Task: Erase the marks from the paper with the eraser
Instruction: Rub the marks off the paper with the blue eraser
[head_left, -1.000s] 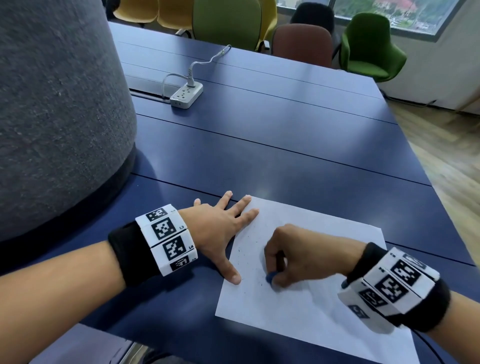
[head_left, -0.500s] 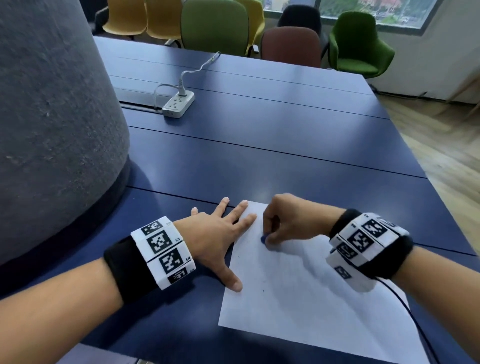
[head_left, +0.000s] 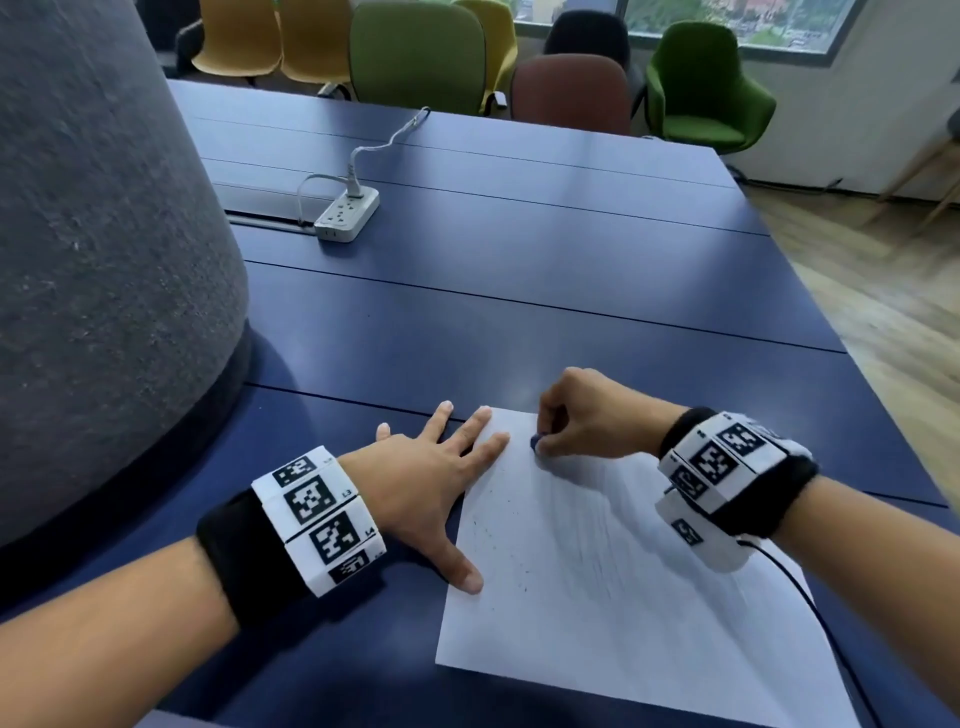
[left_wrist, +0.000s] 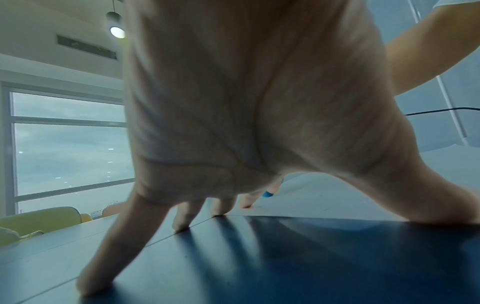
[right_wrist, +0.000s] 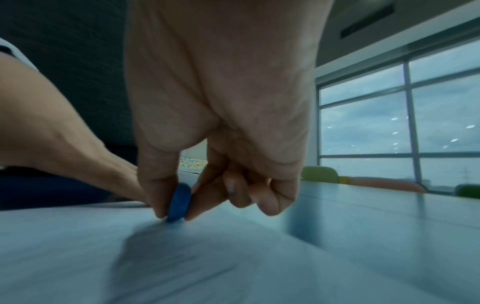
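A white sheet of paper lies on the dark blue table, with faint pencil strokes across its middle and dark specks near its left edge. My right hand pinches a small blue eraser between thumb and forefinger and presses it on the paper's far left corner. The right wrist view shows the eraser standing on edge on the paper. My left hand lies flat with fingers spread, fingertips and thumb on the paper's left edge. From the left wrist, the eraser shows beyond the fingers.
A big grey felt-covered column stands on the table at the left. A white power strip with its cable lies further back. Coloured chairs line the far side. A black cable runs from my right wristband over the paper.
My right hand has carried the eraser from the paper's lower middle up to its far left corner. The left hand has stayed pressed on the left edge.
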